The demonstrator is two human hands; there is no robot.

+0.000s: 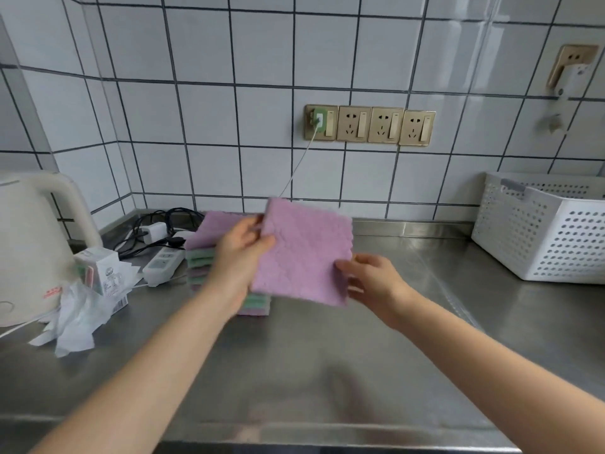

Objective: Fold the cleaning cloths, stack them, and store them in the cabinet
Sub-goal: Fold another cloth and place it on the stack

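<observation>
Both hands, left (pixel 244 253), right (pixel 370 278), gripping pink cloth (pixel 302 250)

On the counter (pixel 327 371), kettle (pixel 29 244) left, cloth stack (pixel 203 253) centre, basket (pixel 540 227) right.

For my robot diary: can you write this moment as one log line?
step: stacking | left hand: holds purple cloth | right hand: holds same cloth | pile: on counter
</observation>
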